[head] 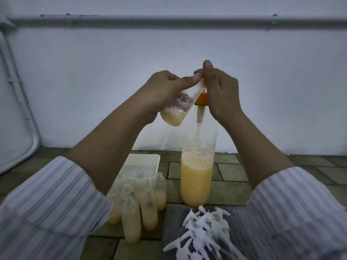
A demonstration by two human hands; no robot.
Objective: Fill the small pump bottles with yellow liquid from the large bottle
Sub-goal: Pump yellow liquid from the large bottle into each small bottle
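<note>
A large clear bottle, half full of yellow liquid, stands on the tiled floor with an orange pump head on top. My left hand grips a small clear bottle, tilted with its mouth up against the pump's spout and a little yellow liquid in its base. My right hand is closed over the top of the orange pump, thumb raised. Several small open bottles, partly filled with yellow liquid, stand at the lower left.
A white rectangular tray sits behind the small bottles. A heap of white pump tops lies on a dark ribbed mat at the front. A white wall with a horizontal pipe stands close behind.
</note>
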